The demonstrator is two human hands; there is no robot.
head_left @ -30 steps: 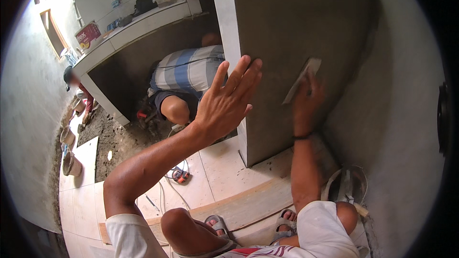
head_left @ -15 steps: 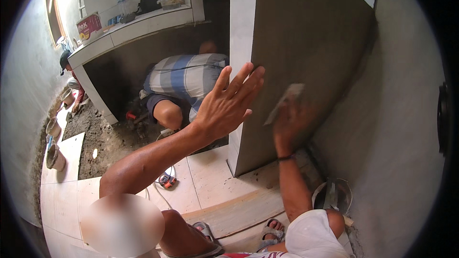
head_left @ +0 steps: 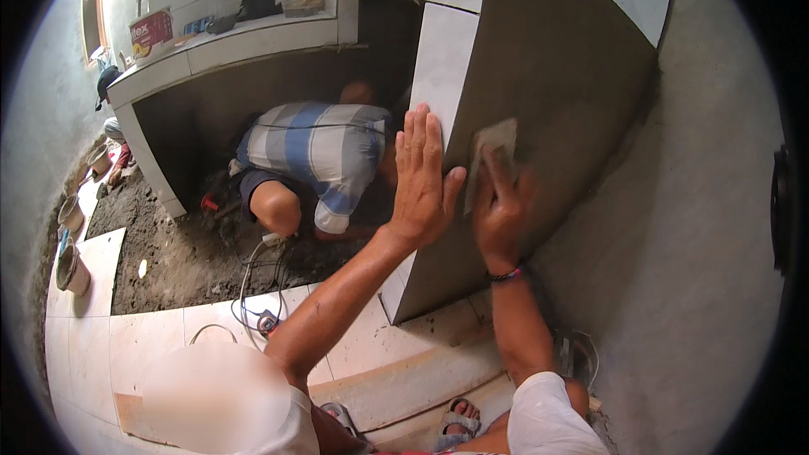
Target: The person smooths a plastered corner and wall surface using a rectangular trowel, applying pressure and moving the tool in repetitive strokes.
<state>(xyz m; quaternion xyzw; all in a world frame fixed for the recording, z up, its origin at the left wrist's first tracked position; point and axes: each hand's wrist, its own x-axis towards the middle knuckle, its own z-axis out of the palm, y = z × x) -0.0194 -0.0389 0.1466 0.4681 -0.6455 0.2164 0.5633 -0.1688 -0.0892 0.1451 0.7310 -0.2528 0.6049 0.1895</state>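
My left hand (head_left: 421, 185) is raised flat at the white tiled edge (head_left: 447, 42) of an upright partition, fingers straight and held close together, thumb apart, holding nothing. My right hand (head_left: 501, 211) grips a thin rectangular pale float (head_left: 497, 131) laid on the grey plastered face (head_left: 556, 76) of the partition, just right of that edge. The hand is slightly blurred, and part of the float is hidden under it. A bucket (head_left: 580, 352) with a metal tool in it is partly hidden beside my right forearm.
A co-worker (head_left: 312, 143) crouches under the tiled counter (head_left: 202, 67); another person (head_left: 109, 84) is at far left. Dug sand (head_left: 160, 270), mortar buckets (head_left: 72, 270), cables and a tape measure (head_left: 268, 323) lie ahead. A wooden board (head_left: 421, 375) crosses my feet; a bare wall (head_left: 691, 202) bounds the right.
The view has shifted. My left hand's spread fingers have drawn together and straightened; my right hand with the float has moved left, nearer the tiled edge. The crouching co-worker's arm has come lower.
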